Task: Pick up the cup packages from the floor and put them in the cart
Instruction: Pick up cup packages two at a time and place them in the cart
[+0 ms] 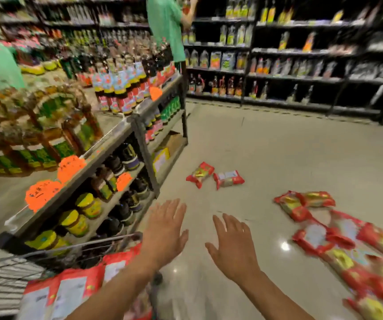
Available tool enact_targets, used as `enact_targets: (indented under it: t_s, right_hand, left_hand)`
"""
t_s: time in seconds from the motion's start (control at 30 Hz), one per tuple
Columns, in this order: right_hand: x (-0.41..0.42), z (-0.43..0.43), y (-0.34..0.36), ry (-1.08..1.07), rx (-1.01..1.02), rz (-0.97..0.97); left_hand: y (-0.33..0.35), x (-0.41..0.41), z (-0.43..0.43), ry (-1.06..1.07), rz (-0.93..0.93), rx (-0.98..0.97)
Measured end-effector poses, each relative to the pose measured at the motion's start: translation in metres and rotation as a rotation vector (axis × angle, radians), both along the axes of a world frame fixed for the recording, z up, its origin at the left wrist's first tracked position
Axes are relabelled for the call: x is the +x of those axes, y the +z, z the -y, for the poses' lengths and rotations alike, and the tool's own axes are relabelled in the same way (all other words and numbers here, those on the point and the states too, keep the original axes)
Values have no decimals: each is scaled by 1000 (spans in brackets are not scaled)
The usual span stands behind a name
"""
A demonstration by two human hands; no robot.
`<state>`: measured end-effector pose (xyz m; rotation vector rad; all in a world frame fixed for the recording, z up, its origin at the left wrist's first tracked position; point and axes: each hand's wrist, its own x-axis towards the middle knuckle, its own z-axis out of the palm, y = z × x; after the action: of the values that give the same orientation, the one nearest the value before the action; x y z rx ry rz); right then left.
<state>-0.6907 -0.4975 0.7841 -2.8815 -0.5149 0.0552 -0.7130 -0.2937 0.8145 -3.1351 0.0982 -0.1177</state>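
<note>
Red and gold cup packages lie scattered on the shiny floor: two small ones (216,176) ahead near the shelf end, another pair (303,203) further right, and a pile of several (352,252) at the right. My left hand (165,229) and my right hand (233,247) hover over the floor, fingers spread, holding nothing. The wire cart (54,255) sits at lower left with red and white packages (70,289) lying inside it, under my left forearm.
A low display shelf (119,135) with bottles and jars, marked by orange tags, runs along the left beside the cart. Tall dark shelving (301,77) lines the back. A person in a green shirt (167,26) stands at the shelf's far end.
</note>
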Motion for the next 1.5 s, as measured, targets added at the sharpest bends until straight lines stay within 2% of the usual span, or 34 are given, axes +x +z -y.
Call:
enact_targets:
  t_s: [0.2, 0.4, 0.57, 0.9, 1.2, 1.37, 1.43, 1.5]
  right_hand:
    - [37, 130, 15, -178, -41, 28]
    - [96, 152, 10, -189, -76, 6]
    - [174, 135, -8, -136, -93, -8]
    - [387, 93, -40, -87, -252, -169]
    - [561, 58, -68, 4, -226, -314]
    - [692, 37, -119, 81, -269, -377]
    - [748, 30, -157, 110, -260, -409]
    - [800, 23, -201, 155, -338, -432]
  left_hand:
    - [19, 70, 116, -148, 10, 90]
    - [9, 135, 150, -169, -2, 115]
    - [-18, 205, 134, -110, -48, 103]
    - [-72, 423, 68, -71, -213, 36]
    - [-104, 580, 11, 1, -253, 23]
    - [-134, 683, -16, 148, -296, 40]
    - [-156, 727, -28, 204, -300, 6]
    - [-185, 775, -42, 265, -282, 2]
